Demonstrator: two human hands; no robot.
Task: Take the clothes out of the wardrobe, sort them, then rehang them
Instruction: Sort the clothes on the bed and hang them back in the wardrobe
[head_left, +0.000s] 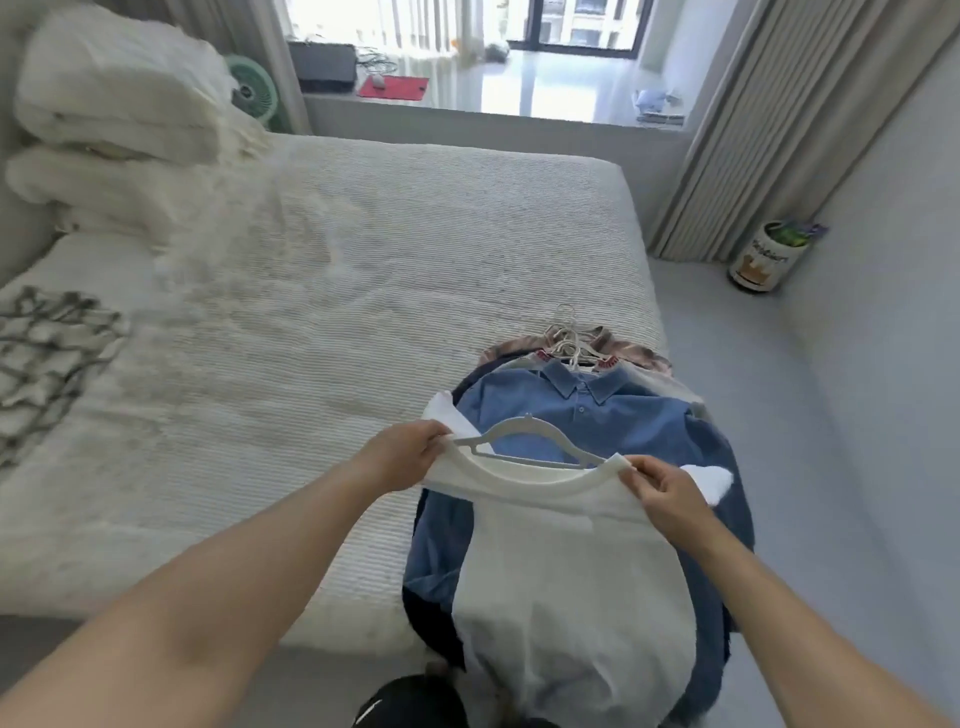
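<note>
The white knit top (561, 571) hangs in front of the person, over the pile at the bed's (363, 260) 5 o'clock corner, above a blue collared shirt (587, 410). The left hand (410, 457) and right hand (660, 488) pinch its neckline at 9 and 3 o'clock, around a pale plastic hanger (524, 436). It looks soft, light and stretchy, so it is best held at the shoulders.
</note>
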